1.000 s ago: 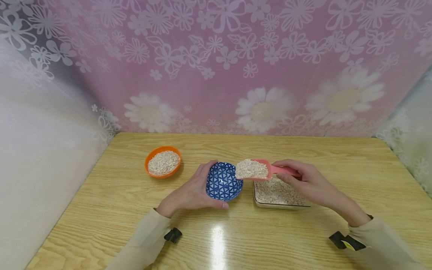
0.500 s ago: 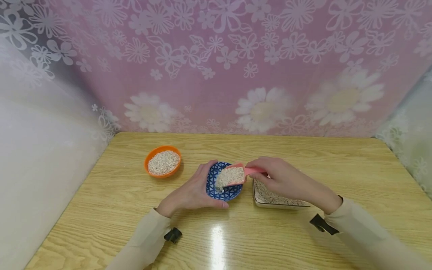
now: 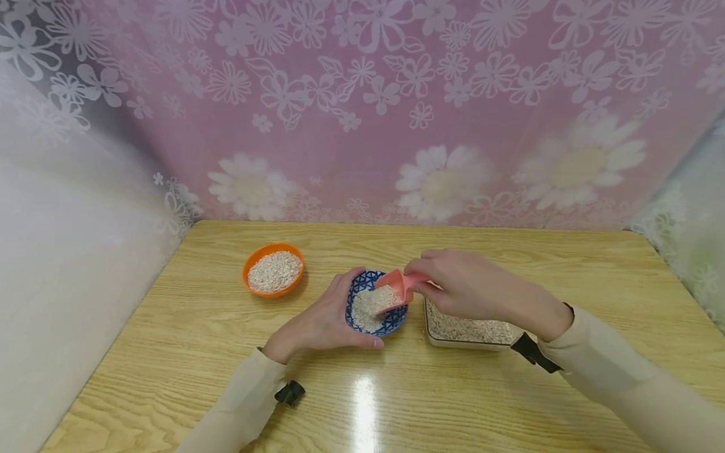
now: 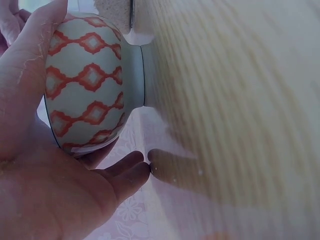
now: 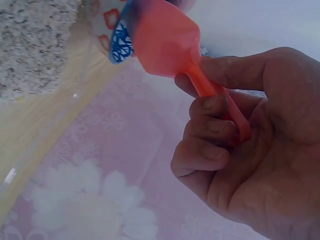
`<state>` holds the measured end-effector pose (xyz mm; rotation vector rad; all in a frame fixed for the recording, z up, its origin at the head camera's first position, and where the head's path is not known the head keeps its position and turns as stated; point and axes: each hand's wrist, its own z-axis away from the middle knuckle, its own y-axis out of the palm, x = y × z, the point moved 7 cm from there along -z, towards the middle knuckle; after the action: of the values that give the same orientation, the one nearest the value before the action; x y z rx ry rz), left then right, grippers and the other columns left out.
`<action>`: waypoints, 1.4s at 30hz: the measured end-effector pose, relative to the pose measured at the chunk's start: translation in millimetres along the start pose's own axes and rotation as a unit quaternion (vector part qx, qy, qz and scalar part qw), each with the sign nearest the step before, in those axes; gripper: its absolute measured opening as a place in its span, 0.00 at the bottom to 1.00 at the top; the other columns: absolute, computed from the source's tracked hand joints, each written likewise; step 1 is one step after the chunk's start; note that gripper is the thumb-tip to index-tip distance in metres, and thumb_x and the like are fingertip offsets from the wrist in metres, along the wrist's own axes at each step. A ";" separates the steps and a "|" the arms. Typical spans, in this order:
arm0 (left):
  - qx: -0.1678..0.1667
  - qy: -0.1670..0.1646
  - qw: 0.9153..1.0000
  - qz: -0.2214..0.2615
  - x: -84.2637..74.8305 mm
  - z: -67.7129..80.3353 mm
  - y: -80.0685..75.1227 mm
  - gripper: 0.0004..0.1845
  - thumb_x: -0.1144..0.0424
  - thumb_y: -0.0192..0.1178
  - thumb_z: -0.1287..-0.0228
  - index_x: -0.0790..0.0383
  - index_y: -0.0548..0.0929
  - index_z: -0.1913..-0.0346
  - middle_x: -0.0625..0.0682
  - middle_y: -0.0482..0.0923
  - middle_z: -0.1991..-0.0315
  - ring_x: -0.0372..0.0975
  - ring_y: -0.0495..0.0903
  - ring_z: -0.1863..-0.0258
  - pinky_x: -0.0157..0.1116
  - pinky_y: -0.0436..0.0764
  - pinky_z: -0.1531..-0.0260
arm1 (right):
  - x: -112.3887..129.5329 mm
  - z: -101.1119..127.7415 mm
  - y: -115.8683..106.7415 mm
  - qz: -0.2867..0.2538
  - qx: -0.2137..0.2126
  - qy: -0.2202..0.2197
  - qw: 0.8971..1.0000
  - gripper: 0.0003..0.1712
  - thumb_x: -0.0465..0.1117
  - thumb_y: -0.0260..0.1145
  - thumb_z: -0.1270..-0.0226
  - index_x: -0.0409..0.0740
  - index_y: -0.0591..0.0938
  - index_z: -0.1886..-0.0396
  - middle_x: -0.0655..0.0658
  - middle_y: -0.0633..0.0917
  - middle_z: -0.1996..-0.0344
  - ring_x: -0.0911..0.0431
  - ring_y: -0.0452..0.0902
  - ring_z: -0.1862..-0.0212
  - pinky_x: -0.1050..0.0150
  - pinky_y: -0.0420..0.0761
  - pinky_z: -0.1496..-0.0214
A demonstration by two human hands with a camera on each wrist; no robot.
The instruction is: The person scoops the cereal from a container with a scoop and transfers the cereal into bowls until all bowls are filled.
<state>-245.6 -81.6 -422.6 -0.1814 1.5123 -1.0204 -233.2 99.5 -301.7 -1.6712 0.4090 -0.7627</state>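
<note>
Floral backdrop [image 3: 396, 107]: a pink sheet printed with white flowers and daisies, hanging behind the far edge of the work surface; pale, flower-printed panels stand at either side.

Desk [image 3: 396, 402]: light wood grain, with a bright glare patch near its front centre.

Clear tray [image 3: 470, 332]: a shallow rectangular container of oat flakes, standing on the desk just right of the blue bowl, partly hidden by the right hand.

Right hand [image 3: 464, 286]: fingers curled round the handle of the pink scoop [image 3: 396, 288], as the right wrist view confirms [image 5: 165, 42]. The scoop is tilted mouth-down over the blue bowl, and oat flakes [image 3: 370, 305] run from it into the bowl's hollow.

Left hand [image 3: 323, 324]: cupped against the near-left side of the blue bowl, thumb lying along the near rim and fingers curved round the far-left wall. The left wrist view shows palm and thumb pressed to the bowl's outer wall [image 4: 85, 85], which is pale with a red diamond lattice, the foot resting on the desk.

Blue bowl [image 3: 392, 322]: a small bowl with a blue-and-white triangle pattern inside, at the desk's centre, between the left hand and the clear tray, partly filled with oat flakes.

Orange bowl [image 3: 274, 271]: a small bowl heaped with oat flakes, standing apart to the left, towards the far-left part of the desk.
</note>
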 end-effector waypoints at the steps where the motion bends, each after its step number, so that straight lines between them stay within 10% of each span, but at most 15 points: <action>1: 0.000 -0.001 1.000 0.001 0.2 0.0 0.1 0.70 0.35 0.80 0.59 0.46 0.46 0.17 0.50 0.56 0.23 0.45 0.65 0.27 0.53 0.70 0.28 | 0.9 -0.7 -1.0 0.003 0.006 0.004 1.000 0.09 0.39 0.62 0.24 0.46 0.87 0.51 0.52 0.84 0.66 0.65 0.70 0.70 0.67 0.73 0.67; 19: -0.001 0.007 1.000 0.004 -0.3 -0.1 -1.6 0.70 0.37 0.81 0.59 0.47 0.47 0.18 0.49 0.58 0.24 0.45 0.66 0.29 0.52 0.71 0.29 | 4.3 4.5 -1.1 0.044 -0.015 0.029 0.998 0.10 0.40 0.66 0.31 0.49 0.87 0.52 0.54 0.82 0.69 0.64 0.67 0.74 0.69 0.69 0.74; 28: -0.004 -0.006 1.000 0.000 6.3 5.4 -7.1 0.71 0.36 0.81 0.61 0.45 0.47 0.17 0.50 0.57 0.23 0.47 0.66 0.28 0.54 0.71 0.30 | -24.1 22.8 16.0 -0.100 -0.078 0.046 0.991 0.12 0.39 0.67 0.29 0.47 0.87 0.48 0.54 0.86 0.63 0.63 0.69 0.70 0.69 0.72 0.68; 42: -0.020 0.011 0.999 -0.027 7.1 16.0 -18.7 0.70 0.37 0.81 0.58 0.49 0.46 0.17 0.58 0.54 0.22 0.53 0.65 0.26 0.59 0.70 0.30 | -70.4 78.7 21.0 -0.277 -0.143 0.125 0.942 0.13 0.37 0.66 0.26 0.51 0.86 0.46 0.53 0.85 0.69 0.63 0.66 0.81 0.66 0.71 0.79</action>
<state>-241.7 -105.0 -413.1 -0.2415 1.5551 -1.0397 -228.1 196.8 -347.6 -1.9990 0.2251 -1.3963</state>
